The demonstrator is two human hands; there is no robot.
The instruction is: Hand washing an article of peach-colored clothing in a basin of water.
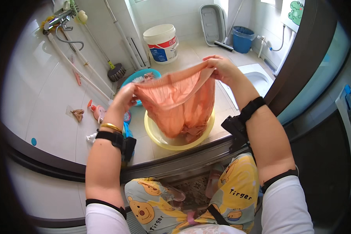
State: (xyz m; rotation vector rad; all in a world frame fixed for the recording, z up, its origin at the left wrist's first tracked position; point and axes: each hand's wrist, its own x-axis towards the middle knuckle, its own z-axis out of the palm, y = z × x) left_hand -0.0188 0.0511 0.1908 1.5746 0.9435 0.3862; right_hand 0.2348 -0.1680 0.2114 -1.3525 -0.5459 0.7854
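Note:
An orange, wet-looking garment (175, 108) with a wide gathered waistband hangs stretched between my two hands. My left hand (128, 96) grips the left end of the band, and my right hand (218, 68) pinches the other end, held higher. The lower part of the cloth hangs down into a pale yellow basin (152, 137) on the tiled floor. Some water appears to lie in the basin, largely hidden by the cloth. Behind my left hand, a turquoise basin (152, 71) holds bunched fabric.
Bottles, including a pink pump bottle (99, 112), stand by the left wall. A dark door track (175, 161) runs between my knees and the basin. Farther back are a white bucket (161, 44), a squat toilet (256, 77), a blue bin (243, 41) and a brush (116, 72).

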